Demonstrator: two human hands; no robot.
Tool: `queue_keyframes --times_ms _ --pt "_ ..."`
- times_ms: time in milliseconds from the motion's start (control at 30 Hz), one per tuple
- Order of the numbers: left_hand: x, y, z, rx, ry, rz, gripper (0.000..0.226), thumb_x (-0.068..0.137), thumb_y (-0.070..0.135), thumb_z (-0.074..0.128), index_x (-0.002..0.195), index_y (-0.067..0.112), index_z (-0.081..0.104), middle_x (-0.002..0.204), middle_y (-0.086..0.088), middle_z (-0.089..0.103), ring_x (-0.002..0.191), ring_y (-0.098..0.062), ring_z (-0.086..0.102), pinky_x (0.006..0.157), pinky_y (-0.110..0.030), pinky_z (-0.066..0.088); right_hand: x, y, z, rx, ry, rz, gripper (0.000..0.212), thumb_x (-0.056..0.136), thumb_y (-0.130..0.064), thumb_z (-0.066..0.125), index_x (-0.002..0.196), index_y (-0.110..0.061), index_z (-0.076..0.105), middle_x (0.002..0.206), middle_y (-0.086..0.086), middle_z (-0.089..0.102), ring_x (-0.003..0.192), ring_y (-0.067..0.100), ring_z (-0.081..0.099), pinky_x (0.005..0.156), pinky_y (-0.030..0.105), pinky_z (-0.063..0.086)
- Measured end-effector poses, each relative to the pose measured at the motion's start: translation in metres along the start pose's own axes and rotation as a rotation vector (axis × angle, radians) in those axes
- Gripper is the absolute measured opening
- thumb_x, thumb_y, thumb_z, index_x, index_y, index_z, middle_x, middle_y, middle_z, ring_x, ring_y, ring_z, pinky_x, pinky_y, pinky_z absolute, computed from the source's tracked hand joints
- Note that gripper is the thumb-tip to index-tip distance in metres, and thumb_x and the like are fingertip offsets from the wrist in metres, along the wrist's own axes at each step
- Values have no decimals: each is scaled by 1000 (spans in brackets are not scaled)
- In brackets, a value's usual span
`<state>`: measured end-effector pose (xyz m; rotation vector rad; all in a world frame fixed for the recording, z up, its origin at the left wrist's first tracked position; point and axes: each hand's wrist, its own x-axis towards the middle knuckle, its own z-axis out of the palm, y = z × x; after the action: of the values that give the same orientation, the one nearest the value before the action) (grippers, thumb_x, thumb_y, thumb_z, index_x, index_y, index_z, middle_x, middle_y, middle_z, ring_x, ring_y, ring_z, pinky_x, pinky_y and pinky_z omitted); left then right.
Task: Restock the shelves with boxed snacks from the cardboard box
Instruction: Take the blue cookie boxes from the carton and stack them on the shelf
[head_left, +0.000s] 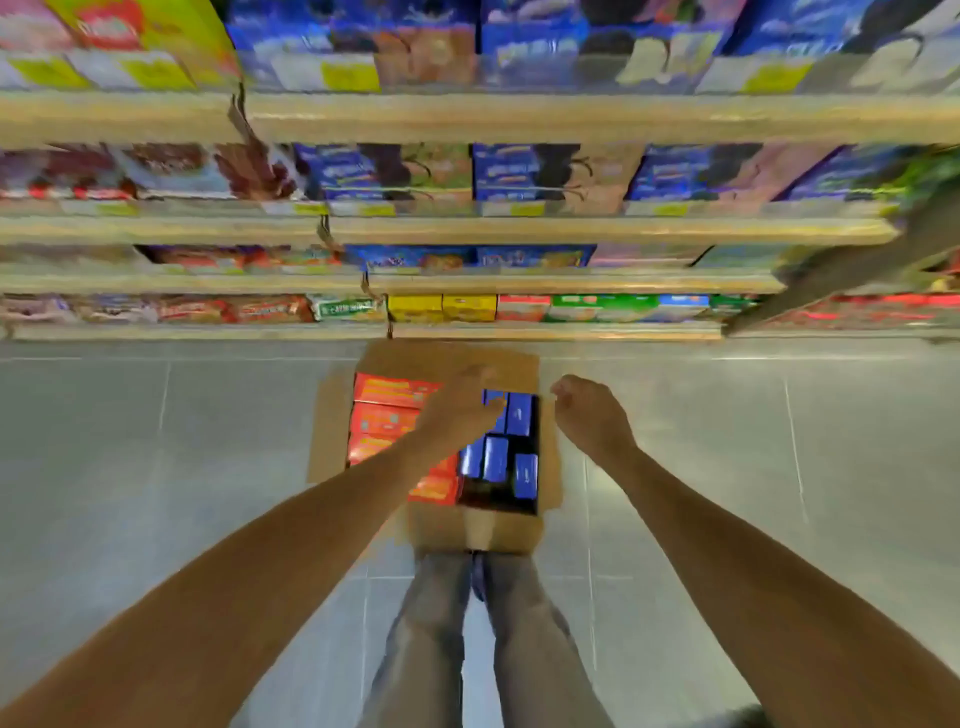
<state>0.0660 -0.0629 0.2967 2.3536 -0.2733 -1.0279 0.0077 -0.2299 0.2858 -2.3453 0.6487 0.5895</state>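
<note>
Shelves (519, 119) looked well stocked. On the floor below them, the cardboard box (332, 431) sat open and mostly full, so plenty was left: orange boxes (384, 415) on one side, blue boxes (522, 413) with gaps on the other. Left hand (457, 410) hung over the blue ones, its grip too blurred to call. Right hand (587, 410) hovered beside, fingers loosely curled and empty.

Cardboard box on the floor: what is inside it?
Orange-red snack boxes fill its left side, blue boxes its right, with a dark gap at the near edge. The left hand covers part of both groups; any lower layers cannot be seen.
</note>
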Motion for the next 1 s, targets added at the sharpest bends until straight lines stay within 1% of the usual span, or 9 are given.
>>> queue_keyframes --times_ms 200,367,467,567,700,800,900,967,1000 --pt "43 -82 108 -111 -114 -193 41 93 25 52 131 12 48 136 -5 52 122 -23 51 97 -33 41 20 86 111 73 -147 228 31 86 -6 35 105 -10 59 98 8 66 83 25 61 70 34 48" --pt "98 -135 198 -286 -192 -330 37 94 18 52 130 11 49 134 -6 52 123 -24 50 95 -27 38 52 152 209 144 -171 368 36 90 -6 37 122 -10 54 119 11 61 105 30 57 79 30 41" --pt "120 -157 240 -355 -273 -365 12 94 13 49 105 17 51 116 0 51 103 -17 51 87 -27 39 72 177 255 198 -180 451 38 86 -8 42 123 -10 51 120 11 60 106 31 57 79 32 44" --pt "144 -181 288 -459 -353 -386 24 93 4 44 87 27 49 91 4 48 76 -8 42 63 -16 33 93 197 297 247 -122 460 37 86 -8 44 121 -8 52 118 12 59 104 30 59 82 37 50" --pt "159 -196 325 -590 -412 -412 54 86 2 41 137 19 40 114 9 44 92 -6 45 76 -14 36 107 211 324 303 -11 467 34 87 -3 42 119 -8 51 110 2 53 97 17 54 74 33 46" --pt "167 -205 347 -614 -408 -427 59 81 3 41 137 20 40 110 -3 47 97 -16 43 77 -23 37 109 223 337 302 15 469 31 87 -5 43 116 -8 53 116 9 55 99 24 58 74 31 48" --pt "176 -200 344 -623 -425 -523 22 95 7 38 107 18 53 92 1 46 84 -8 43 67 -15 30 111 229 336 310 28 440 29 91 -7 44 119 -8 53 116 7 52 93 17 52 78 25 44" --pt "183 -195 338 -648 -440 -577 30 101 16 31 74 27 36 76 10 34 68 0 35 59 -11 27 112 232 335 275 31 400 28 94 -10 44 120 -8 53 116 9 51 92 17 52 79 24 43" --pt "187 -193 337 -640 -433 -575 32 103 21 28 72 28 32 76 11 34 68 1 36 60 -11 29 113 233 335 261 31 380 27 95 -12 44 120 -8 52 116 10 51 94 19 54 78 24 43"
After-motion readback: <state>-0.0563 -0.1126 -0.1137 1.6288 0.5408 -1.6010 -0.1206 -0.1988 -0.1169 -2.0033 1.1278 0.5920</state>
